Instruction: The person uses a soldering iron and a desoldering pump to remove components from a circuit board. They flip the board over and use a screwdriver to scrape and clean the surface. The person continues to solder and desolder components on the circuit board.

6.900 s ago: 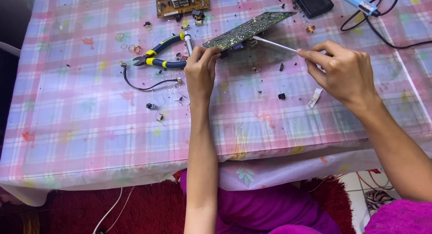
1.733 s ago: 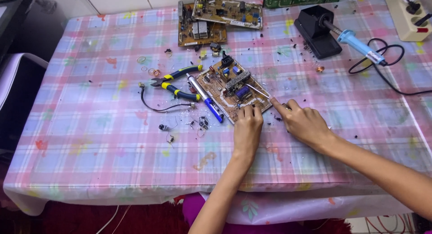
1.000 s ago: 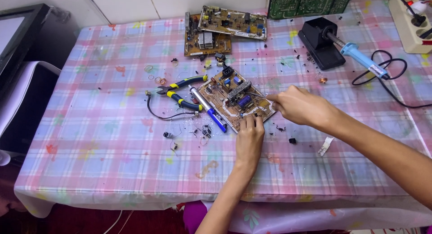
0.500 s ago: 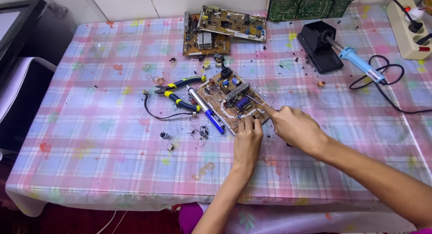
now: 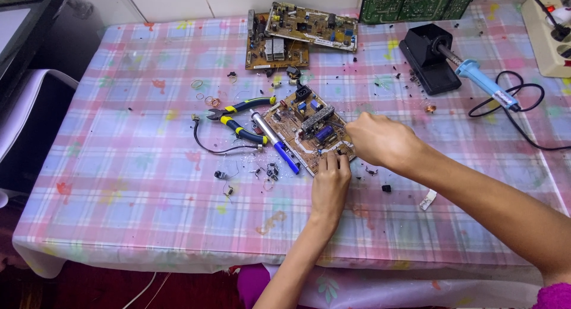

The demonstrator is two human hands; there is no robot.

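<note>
Brown populated circuit board (image 5: pixel 306 127), component side up on the pink checked tabletop (image 5: pixel 119 184). Left hand (image 5: pixel 331 179) fingertips press its near corner; right hand (image 5: pixel 380 140) pinched over its near edge, contents hidden. Yellow-handled pliers (image 5: pixel 241 115) and blue pen-shaped tool (image 5: pixel 276 143) lie left of board; loose removed parts scattered beside; most components remain mounted.

On the table (image 5: pixel 119 226), near the middle: circuit board (image 5: pixel 306 127), flat. Left hand (image 5: pixel 330 184) at its near edge, fingertips touching; right hand (image 5: pixel 380 141) over its right corner. Along the board's left edge: desoldering pump (image 5: pixel 275 142). Left of that: pliers (image 5: pixel 238 120), with a loose wire (image 5: pixel 205 145) just beyond. Behind: two more circuit boards (image 5: pixel 297 32), overlapping. Far right: soldering iron (image 5: pixel 482 83) in its stand (image 5: pixel 425 62); power strip (image 5: pixel 550 38) at the corner.
</note>
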